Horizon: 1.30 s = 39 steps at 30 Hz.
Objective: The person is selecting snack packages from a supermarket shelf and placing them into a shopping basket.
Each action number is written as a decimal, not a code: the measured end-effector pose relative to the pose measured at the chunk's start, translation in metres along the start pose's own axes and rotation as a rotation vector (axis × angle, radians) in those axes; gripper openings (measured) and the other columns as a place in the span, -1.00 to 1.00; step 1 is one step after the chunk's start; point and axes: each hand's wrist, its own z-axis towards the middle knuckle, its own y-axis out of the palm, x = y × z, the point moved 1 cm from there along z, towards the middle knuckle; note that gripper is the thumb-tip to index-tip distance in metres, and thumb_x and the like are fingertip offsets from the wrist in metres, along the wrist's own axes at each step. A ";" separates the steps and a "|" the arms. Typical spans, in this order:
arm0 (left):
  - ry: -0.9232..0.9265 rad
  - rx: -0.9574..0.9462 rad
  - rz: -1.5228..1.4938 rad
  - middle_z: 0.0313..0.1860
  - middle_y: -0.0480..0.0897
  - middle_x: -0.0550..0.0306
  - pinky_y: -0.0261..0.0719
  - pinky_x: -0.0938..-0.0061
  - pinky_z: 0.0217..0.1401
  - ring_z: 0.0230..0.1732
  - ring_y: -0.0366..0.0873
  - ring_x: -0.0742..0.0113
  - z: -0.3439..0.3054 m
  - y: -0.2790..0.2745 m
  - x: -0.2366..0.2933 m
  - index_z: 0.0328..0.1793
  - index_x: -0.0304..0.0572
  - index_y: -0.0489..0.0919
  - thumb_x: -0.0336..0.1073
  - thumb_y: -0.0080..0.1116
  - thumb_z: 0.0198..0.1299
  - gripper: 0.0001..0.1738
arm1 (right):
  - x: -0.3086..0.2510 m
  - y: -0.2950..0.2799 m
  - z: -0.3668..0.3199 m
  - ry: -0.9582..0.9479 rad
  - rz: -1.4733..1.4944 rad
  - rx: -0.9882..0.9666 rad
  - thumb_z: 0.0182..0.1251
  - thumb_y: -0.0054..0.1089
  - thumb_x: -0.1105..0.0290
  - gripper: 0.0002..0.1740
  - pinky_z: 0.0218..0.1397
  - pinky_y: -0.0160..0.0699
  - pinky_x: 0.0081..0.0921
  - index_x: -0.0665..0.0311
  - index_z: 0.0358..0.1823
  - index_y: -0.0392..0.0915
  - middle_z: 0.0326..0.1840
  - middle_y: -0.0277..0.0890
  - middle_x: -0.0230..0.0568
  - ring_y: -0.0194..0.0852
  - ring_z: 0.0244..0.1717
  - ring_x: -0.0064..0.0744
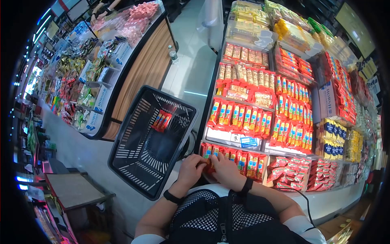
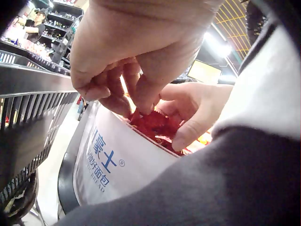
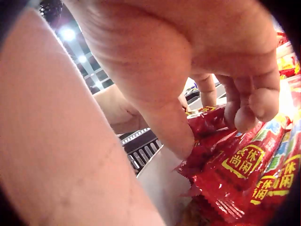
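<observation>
Both hands are at the front left corner of a display bin of red snack packets point(image 1: 250, 164). My left hand point(image 1: 189, 171) has its fingers bent, and in the left wrist view thumb and fingertips pinch the end of a red packet point(image 2: 153, 123). My right hand point(image 1: 228, 174) comes from the other side. In the right wrist view its thumb and fingers hold a shiny red packet point(image 3: 204, 123) between them, with more red packets point(image 3: 240, 165) lying right beneath. The white bin wall point(image 2: 110, 160) with blue lettering stands in front of them.
A black shopping basket point(image 1: 122, 162) stands left of the bin, with a few red packets point(image 1: 161, 121) inside. Further rows of red packets point(image 1: 239, 118) rise behind. A wood-sided counter point(image 1: 140, 67) with sweets is at the left, and a bottle point(image 1: 173, 55) stands on the floor.
</observation>
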 end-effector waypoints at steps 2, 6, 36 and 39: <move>-0.159 0.005 -0.151 -0.26 0.65 0.07 0.58 0.25 -0.09 -0.18 0.63 0.02 -0.003 -0.001 -0.003 -0.22 -0.23 0.63 -0.46 0.35 0.13 -0.88 | 0.000 0.000 0.000 -0.070 -0.001 0.103 0.18 0.30 0.35 -0.45 -0.14 0.64 -0.12 0.28 0.17 0.29 -0.01 0.42 0.04 0.57 -0.03 0.05; -0.230 -0.022 -0.279 -0.22 0.68 0.05 0.60 0.38 -0.08 -0.16 0.67 0.11 -0.007 0.000 -0.007 -0.19 -0.32 0.63 -0.53 0.35 0.13 -0.86 | 0.000 0.000 0.000 -0.086 -0.061 0.139 0.17 0.31 0.37 -0.45 -0.15 0.64 -0.15 0.27 0.16 0.30 -0.03 0.42 0.02 0.57 -0.04 0.04; -0.516 0.322 -0.017 -0.14 0.65 0.01 0.63 0.35 -0.06 -0.17 0.69 0.21 0.093 -0.094 -0.183 -0.10 -0.27 0.67 -0.36 0.41 0.17 -0.78 | 0.009 -0.027 -0.005 0.102 0.176 0.130 0.37 0.24 0.22 -0.60 -0.07 0.63 -0.12 0.28 0.13 0.50 -0.10 0.61 -0.08 0.65 -0.09 -0.03; -0.560 0.263 0.127 -0.09 0.65 -0.05 0.62 0.24 0.03 -0.07 0.68 0.07 0.101 -0.086 -0.233 -0.05 -0.26 0.68 -0.30 0.45 0.13 -0.70 | 0.011 -0.030 0.000 0.122 0.191 0.083 0.38 0.24 0.25 -0.63 -0.09 0.62 -0.11 0.27 0.12 0.50 -0.09 0.63 -0.08 0.65 -0.08 -0.01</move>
